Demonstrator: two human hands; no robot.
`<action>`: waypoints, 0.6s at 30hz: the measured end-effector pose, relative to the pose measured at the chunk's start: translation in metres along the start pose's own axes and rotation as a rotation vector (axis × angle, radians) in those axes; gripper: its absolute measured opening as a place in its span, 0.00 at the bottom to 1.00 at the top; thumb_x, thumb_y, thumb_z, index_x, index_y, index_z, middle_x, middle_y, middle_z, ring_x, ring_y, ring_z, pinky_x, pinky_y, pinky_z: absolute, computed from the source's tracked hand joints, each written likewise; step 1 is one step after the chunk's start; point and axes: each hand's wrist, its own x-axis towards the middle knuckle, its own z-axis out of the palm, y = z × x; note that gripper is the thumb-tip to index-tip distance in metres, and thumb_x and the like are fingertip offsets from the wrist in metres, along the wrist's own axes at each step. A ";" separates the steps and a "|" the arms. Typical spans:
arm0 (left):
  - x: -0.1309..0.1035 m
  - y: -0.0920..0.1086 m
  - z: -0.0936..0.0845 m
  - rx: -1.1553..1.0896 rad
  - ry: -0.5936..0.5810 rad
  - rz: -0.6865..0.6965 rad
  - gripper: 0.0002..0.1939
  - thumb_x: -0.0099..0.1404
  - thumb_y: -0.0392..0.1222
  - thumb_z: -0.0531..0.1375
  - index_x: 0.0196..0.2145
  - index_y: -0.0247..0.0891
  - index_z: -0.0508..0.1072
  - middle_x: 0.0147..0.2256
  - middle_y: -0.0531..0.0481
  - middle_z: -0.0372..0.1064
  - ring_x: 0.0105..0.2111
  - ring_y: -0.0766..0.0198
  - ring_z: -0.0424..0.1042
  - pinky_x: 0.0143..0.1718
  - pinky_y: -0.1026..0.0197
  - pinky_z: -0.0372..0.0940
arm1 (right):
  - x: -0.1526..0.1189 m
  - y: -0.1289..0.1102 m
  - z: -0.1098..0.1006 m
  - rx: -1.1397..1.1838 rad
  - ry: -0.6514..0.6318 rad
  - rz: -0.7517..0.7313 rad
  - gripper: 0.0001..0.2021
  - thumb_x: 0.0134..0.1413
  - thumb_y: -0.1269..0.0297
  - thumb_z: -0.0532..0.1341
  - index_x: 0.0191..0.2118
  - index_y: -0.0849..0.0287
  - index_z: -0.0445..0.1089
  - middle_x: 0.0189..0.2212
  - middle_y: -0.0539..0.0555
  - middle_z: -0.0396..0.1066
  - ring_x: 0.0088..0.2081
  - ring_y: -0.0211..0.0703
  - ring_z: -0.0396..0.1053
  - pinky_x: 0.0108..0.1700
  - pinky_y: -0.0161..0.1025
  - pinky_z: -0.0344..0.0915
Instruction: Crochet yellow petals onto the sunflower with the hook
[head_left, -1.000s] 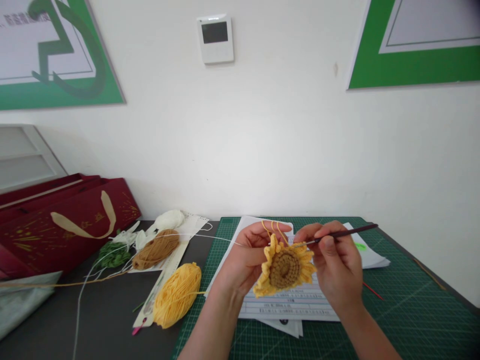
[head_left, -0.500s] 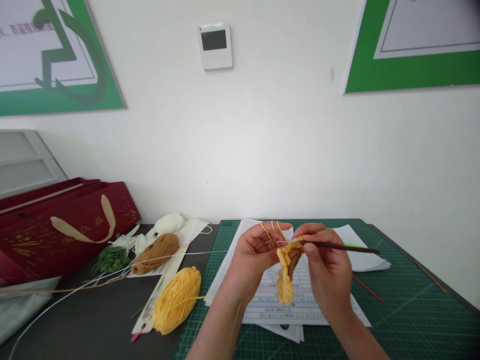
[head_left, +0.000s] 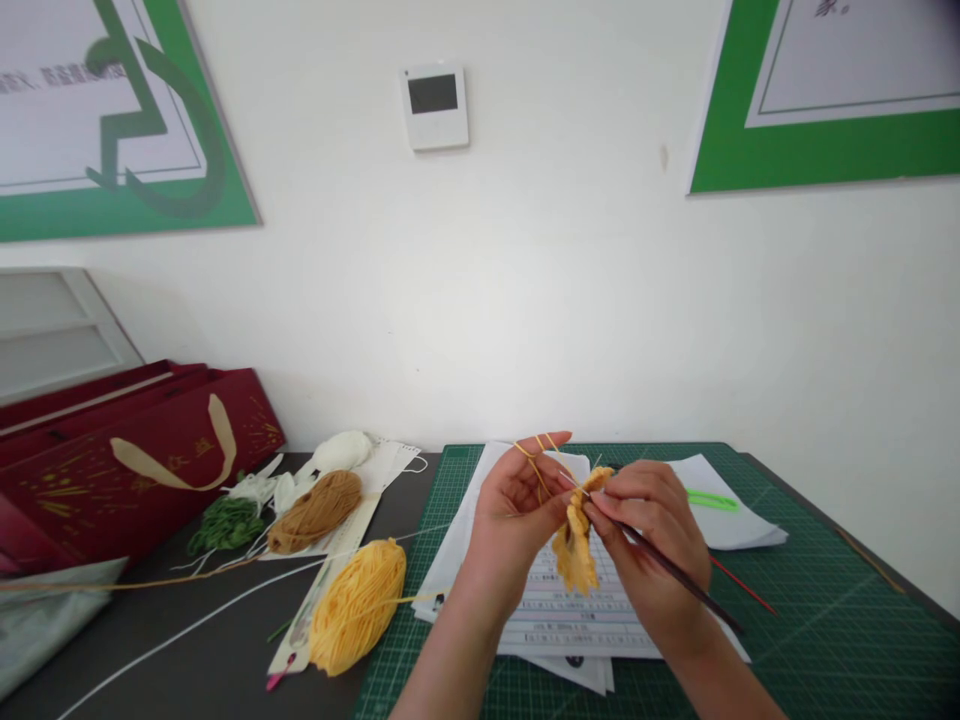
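Note:
My left hand pinches the edge of a small yellow crocheted piece, with yellow yarn looped over its raised index finger. In my right hand is a crochet hook with a dark handle, gripped near its front. The hook's thin metal shaft points up and left into the top of the piece, by the left fingertips. Below the hands, the crochet hangs over printed sheets. A yellow yarn ball lies left of my left forearm, a strand running from it toward the hands.
A green cutting mat lies under the papers. A red stick and a bright green plastic piece are at the right. Brown yarn, green yarn, white yarn and a dark red gift bag stand left.
The hook has tilted, its handle end dropping down to the right. My right hand has turned with it, and the crocheted piece has shifted slightly. The whole view has moved a little.

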 end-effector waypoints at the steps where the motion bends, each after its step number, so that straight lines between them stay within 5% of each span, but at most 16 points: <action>1: -0.001 -0.001 0.002 0.004 0.023 0.000 0.24 0.53 0.32 0.74 0.48 0.39 0.79 0.30 0.52 0.72 0.31 0.67 0.70 0.33 0.66 0.67 | 0.000 0.001 -0.001 -0.025 -0.002 -0.045 0.14 0.54 0.82 0.65 0.41 0.55 0.72 0.34 0.51 0.73 0.38 0.44 0.69 0.39 0.47 0.69; 6: -0.007 -0.005 0.013 -0.172 0.150 -0.125 0.23 0.51 0.31 0.74 0.46 0.37 0.80 0.29 0.53 0.74 0.29 0.68 0.71 0.35 0.65 0.66 | -0.003 0.005 -0.003 -0.087 0.048 -0.140 0.20 0.52 0.84 0.65 0.45 0.52 0.74 0.37 0.52 0.74 0.39 0.46 0.70 0.39 0.49 0.70; 10: -0.006 -0.006 0.012 -0.364 0.093 -0.306 0.27 0.47 0.28 0.75 0.47 0.32 0.81 0.29 0.51 0.76 0.28 0.69 0.73 0.36 0.65 0.65 | -0.005 0.001 0.007 0.252 0.150 0.187 0.13 0.57 0.79 0.63 0.41 0.52 0.74 0.36 0.51 0.72 0.39 0.45 0.70 0.39 0.46 0.69; 14: -0.003 -0.005 0.008 -0.321 0.084 -0.244 0.31 0.46 0.29 0.76 0.49 0.35 0.80 0.29 0.52 0.76 0.28 0.69 0.72 0.36 0.65 0.65 | -0.004 -0.002 0.015 0.580 0.210 0.556 0.04 0.59 0.70 0.66 0.35 0.53 0.75 0.35 0.51 0.71 0.36 0.41 0.71 0.36 0.39 0.69; 18: -0.003 -0.006 0.006 -0.255 0.079 -0.181 0.33 0.46 0.29 0.76 0.51 0.37 0.79 0.28 0.54 0.73 0.29 0.69 0.70 0.35 0.66 0.65 | -0.003 0.003 0.013 0.725 0.157 0.666 0.02 0.58 0.65 0.68 0.34 0.53 0.75 0.34 0.50 0.71 0.35 0.39 0.71 0.35 0.35 0.69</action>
